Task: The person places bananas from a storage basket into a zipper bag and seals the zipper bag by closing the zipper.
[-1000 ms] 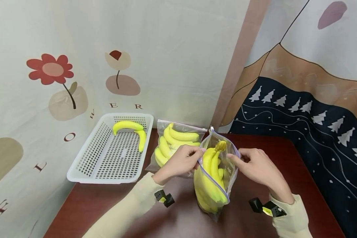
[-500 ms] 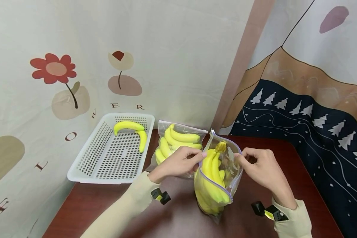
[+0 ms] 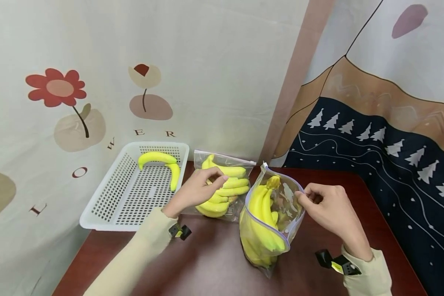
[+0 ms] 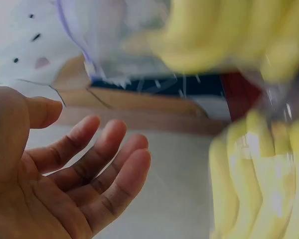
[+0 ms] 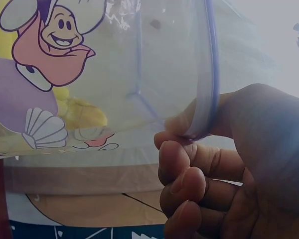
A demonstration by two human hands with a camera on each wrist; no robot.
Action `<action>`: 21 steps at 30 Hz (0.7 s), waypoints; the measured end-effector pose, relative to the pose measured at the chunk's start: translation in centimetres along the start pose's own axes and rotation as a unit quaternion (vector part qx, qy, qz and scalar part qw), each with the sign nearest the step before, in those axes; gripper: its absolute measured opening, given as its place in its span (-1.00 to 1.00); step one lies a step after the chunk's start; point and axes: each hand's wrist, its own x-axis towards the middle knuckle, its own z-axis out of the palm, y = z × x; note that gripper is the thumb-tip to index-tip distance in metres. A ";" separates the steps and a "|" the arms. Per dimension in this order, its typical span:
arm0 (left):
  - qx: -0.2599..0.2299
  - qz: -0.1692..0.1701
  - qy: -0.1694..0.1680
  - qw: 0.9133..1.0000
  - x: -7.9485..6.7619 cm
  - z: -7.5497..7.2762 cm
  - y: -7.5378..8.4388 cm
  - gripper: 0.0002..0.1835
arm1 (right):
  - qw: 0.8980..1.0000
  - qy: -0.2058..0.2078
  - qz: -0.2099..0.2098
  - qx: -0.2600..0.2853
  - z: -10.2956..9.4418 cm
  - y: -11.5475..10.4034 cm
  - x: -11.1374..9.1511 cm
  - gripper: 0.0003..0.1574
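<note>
My right hand (image 3: 327, 207) pinches the rim of a clear zip bag (image 5: 154, 59) with a purple zip edge, thumb and forefinger on either side of the film. The bag stands upright with its mouth wide, and a bunch of bananas (image 3: 262, 209) fills it, stem up. In the right wrist view a printed cartoon figure shows on the film. My left hand (image 3: 196, 189) holds nothing, its fingers loosely curved and spread apart in the left wrist view. In the head view it overlaps a second zip bag (image 3: 227, 158) lying flat, with several bananas (image 3: 233, 191) inside.
A white perforated plastic basket (image 3: 96, 205) stands at the left, holding two bananas (image 3: 157, 157). Everything sits on a dark red table (image 3: 203, 263). Behind it hangs a printed curtain (image 3: 214, 74).
My left hand has let go of the upright bag's rim and moved left over the flat bag. My right hand still pinches the rim, slightly farther right.
</note>
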 end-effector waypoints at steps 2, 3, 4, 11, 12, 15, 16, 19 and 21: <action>0.028 0.001 0.014 1.000 0.3 -0.5 -0.9 -0.72 | 1.000 0.000 0.000 0.001 0.0 0.1 0.0 -0.65; 0.038 0.002 0.018 0.999 0.5 -0.8 -1.4 -0.71 | 1.000 0.000 0.000 0.002 0.0 0.1 0.0 -0.65; 0.046 0.001 0.019 0.999 0.7 -1.1 -1.9 -0.69 | 1.000 -0.001 -0.001 0.004 0.0 0.1 0.0 -0.65; 0.120 -0.030 0.023 0.992 1.8 -3.5 -6.2 -0.51 | 1.000 -0.004 -0.005 0.013 0.0 0.3 -0.1 -0.65; 0.126 -0.041 0.021 0.991 1.8 -3.9 -6.9 -0.47 | 1.000 -0.005 -0.005 0.014 0.0 0.3 -0.1 -0.65; 0.133 -0.077 0.017 0.988 1.9 -5.1 -8.7 -0.37 | 1.000 -0.007 -0.005 0.017 0.0 0.3 -0.1 -0.65; 0.134 -0.088 0.016 0.987 2.0 -5.5 -9.4 -0.34 | 1.000 -0.007 -0.006 0.018 0.0 0.3 -0.1 -0.65; 0.136 -0.113 0.013 0.984 2.2 -6.5 -11.6 -0.29 | 1.000 -0.010 -0.005 0.021 0.0 0.3 -0.2 -0.65; 0.137 -0.123 0.012 0.983 2.4 -6.9 -12.9 -0.28 | 1.000 -0.011 -0.005 0.022 -0.1 0.3 -0.1 -0.66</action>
